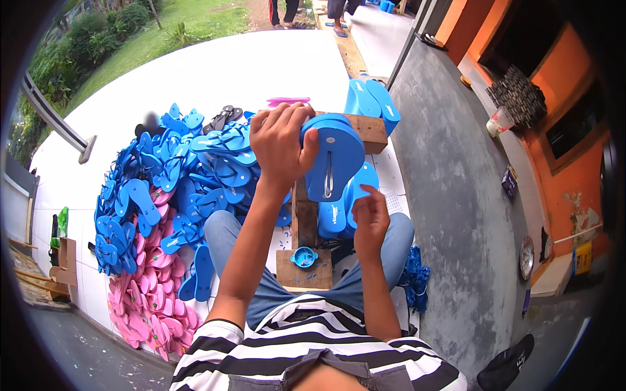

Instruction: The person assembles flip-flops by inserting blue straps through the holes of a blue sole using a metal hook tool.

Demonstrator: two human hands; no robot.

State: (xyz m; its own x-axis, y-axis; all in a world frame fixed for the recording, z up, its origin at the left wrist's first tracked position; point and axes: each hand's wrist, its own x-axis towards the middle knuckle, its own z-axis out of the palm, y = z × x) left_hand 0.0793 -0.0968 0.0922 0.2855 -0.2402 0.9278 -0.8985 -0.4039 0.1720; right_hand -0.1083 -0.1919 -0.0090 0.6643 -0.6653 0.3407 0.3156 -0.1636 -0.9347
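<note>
My left hand (282,140) is closed on a blue flip-flop sole (349,146), held up in front of me above a wooden stand. A slim, looped silver metal piece (328,176) lies against the sole's face, below a small hole. Whether it passes through the sole cannot be made out. Below and to the right, my right hand (370,221) is raised with loosely bent fingers apart and nothing visible in it. Close by it stand blue soles (332,218) without straps. Between my legs, a small blue bowl (304,257) sits on a wooden board (287,272).
To the left lie a heap of blue flip-flops (140,199) and a pile of pink flip-flops (153,287). More blue soles (372,98) stand beyond the wooden block (370,132). Blue straps (415,280) lie beside my right leg. People's legs (339,16) show at the far end.
</note>
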